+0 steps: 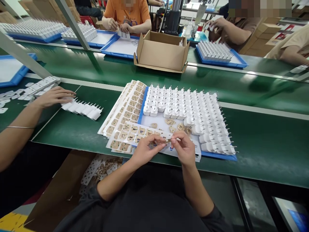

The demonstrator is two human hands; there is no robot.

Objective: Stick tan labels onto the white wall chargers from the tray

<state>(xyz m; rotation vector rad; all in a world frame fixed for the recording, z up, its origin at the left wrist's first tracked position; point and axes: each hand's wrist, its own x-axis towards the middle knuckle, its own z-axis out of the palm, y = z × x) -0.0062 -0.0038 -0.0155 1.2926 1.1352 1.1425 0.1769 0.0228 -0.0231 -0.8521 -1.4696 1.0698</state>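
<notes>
My left hand (149, 148) and my right hand (183, 146) meet over the near edge of a blue tray (223, 156), fingertips pinched on a small tan sticker piece (168, 140) between them. Under my hands lies a sheet of tan stickers (134, 129). More sticker sheets (131, 108) are stacked to the left, overlapping the tray's side. White plug-like parts (205, 109) with thin pins stand in rows in the tray. Loose tan pieces (170, 121) lie on its white bottom, just beyond my fingers.
At left, another person's hand (56, 96) touches a row of white parts (83, 109). A cardboard box (161, 51) stands across the green table (260, 138). People work opposite beside blue trays (120, 48). A slanted metal post (72, 24) rises at upper left.
</notes>
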